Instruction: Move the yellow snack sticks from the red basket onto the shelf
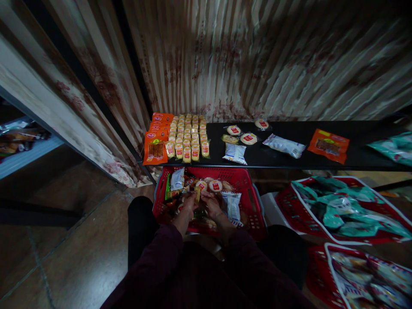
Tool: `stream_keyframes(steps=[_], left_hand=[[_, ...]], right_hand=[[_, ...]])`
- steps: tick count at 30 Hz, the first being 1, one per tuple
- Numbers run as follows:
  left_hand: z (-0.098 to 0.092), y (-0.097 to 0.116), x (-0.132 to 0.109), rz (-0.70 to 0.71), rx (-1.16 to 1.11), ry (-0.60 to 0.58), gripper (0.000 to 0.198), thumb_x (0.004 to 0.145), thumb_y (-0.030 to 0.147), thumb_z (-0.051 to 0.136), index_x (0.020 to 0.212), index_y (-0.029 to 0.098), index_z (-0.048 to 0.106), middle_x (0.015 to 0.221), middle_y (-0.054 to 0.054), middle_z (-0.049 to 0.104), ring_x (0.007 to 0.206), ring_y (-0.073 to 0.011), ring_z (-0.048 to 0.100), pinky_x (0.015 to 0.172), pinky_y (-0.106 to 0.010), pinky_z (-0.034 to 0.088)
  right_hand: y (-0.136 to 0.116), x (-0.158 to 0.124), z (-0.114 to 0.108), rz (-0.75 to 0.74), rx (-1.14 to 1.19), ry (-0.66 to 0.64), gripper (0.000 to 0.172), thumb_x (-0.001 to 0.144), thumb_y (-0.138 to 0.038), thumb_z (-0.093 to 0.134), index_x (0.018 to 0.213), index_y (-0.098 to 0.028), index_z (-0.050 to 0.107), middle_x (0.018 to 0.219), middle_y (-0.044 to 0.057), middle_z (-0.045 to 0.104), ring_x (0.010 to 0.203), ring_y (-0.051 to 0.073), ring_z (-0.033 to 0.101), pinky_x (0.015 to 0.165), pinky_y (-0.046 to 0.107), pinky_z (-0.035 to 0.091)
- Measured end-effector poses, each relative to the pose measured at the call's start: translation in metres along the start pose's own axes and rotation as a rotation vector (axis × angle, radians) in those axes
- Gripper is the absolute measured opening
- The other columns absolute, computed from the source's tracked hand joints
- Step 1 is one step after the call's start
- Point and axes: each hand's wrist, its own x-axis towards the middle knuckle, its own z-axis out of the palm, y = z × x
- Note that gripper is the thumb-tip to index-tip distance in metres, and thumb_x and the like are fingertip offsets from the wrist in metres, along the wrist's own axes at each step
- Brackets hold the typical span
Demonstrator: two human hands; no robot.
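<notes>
Left hand [189, 203] + right hand [210, 204] together, clamped on yellow packet [197, 195] | over red basket [253, 204] | packet rows [187, 136] on black shelf [291, 127]

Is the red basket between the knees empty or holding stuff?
Not empty: white packets and round snacks lie in the red basket, around the left hand and right hand.

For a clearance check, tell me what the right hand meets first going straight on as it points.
The right hand would probably meet the small yellow packet first; depth is unclear, and they may already touch.
</notes>
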Motion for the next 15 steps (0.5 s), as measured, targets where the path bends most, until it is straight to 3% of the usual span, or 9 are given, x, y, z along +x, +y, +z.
stream_keyframes(steps=[6,15], left_hand=[[-0.0003,-0.0024,-0.0006,0.037,-0.012,-0.020,0.028,0.070,0.019,0.068,0.097,0.019,0.061,0.101,-0.006,0.066,0.088,-0.0162,0.063,0.072,-0.027,0.050],[0.0002,-0.0046,-0.0001,0.044,0.002,-0.018,0.028,0.071,0.015,0.066,0.098,0.019,0.063,0.098,-0.006,0.067,0.088,-0.0156,0.063,0.072,-0.027,0.050]], right_hand=[[-0.0019,-0.0002,0.0016,0.030,0.018,0.037,0.023,0.052,-0.021,0.069,0.076,-0.023,0.068,0.079,0.003,0.073,0.087,0.024,0.065,0.075,0.034,0.050],[-0.0028,-0.0023,0.0013,0.062,0.062,0.069,0.022,0.051,-0.019,0.071,0.072,-0.023,0.068,0.078,0.000,0.073,0.082,0.020,0.065,0.068,0.028,0.049]])
